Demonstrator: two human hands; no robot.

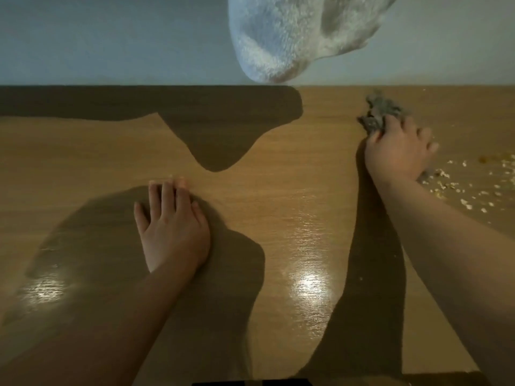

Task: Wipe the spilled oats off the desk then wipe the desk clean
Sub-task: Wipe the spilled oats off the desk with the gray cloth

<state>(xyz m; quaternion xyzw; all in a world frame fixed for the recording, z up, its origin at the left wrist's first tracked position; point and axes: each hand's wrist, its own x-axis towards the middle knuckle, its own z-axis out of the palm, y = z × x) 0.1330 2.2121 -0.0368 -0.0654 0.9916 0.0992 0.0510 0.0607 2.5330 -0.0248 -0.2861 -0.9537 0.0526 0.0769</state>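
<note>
Head view: the right hand (395, 151) grips a crumpled grey cloth (381, 112) lying on the glossy brown wooden worktop (278, 190). Pale spilled oat flakes (457, 188) lie scattered just right of the cloth, beside the wrist. Well left of the cloth, the left hand (172, 227) rests flat, fingers straight. A fluffy white towel (292, 37) hangs up-left of the cloth, before the pale wall (111, 37).

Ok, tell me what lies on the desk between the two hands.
In the head view only bare desk, with shadow and glare, lies between the left hand and the right hand gripping the cloth. The oats lie right of that hand.
</note>
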